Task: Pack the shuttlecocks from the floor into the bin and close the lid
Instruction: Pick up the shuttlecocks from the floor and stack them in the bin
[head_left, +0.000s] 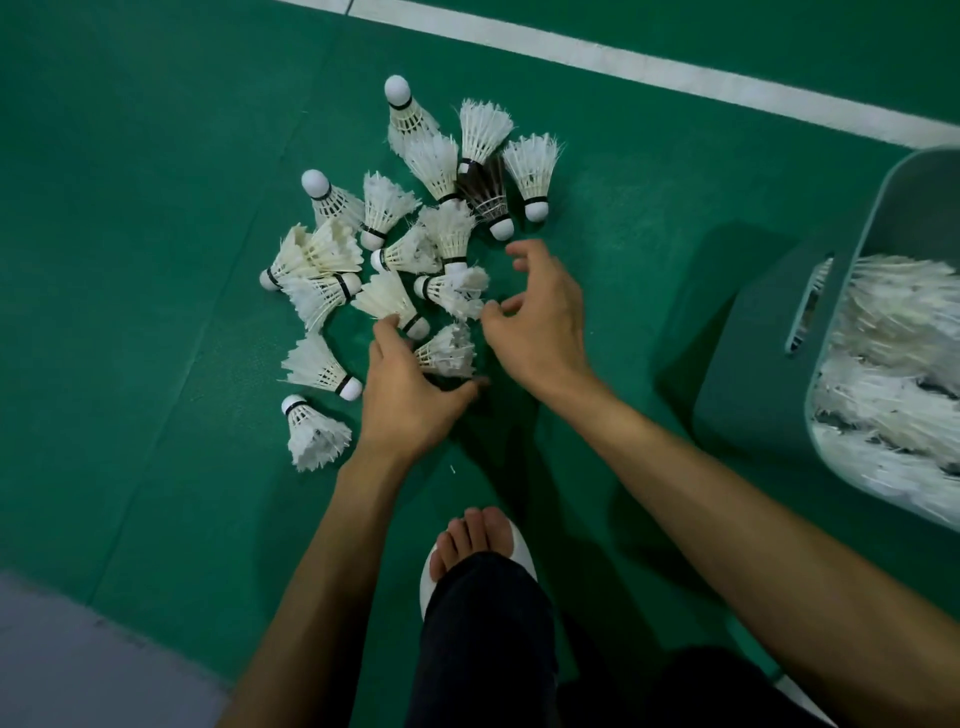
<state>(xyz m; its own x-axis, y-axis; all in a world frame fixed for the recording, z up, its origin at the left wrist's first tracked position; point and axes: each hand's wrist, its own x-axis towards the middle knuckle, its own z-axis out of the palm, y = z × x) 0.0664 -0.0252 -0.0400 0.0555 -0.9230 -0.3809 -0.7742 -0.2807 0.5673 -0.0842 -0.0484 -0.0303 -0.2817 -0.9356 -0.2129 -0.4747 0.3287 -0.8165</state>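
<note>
Several white feather shuttlecocks (395, 244) lie scattered in a heap on the green court floor, with one dark-feathered shuttlecock (487, 196) among them. My left hand (410, 395) curls round a white shuttlecock (449, 353) at the near edge of the heap, thumb under its feathers. My right hand (535, 317) hovers just right of it, fingers spread and loosely bent, holding nothing and close to another shuttlecock (457, 291). The grey-green bin (753, 374) stands open at the right, filled with white shuttlecocks. No lid is in view.
A white court line (623, 65) runs across the far floor. My foot in a white slipper (478, 551) stands close below the hands, dark trouser leg over it. A grey floor patch (62, 660) lies at bottom left.
</note>
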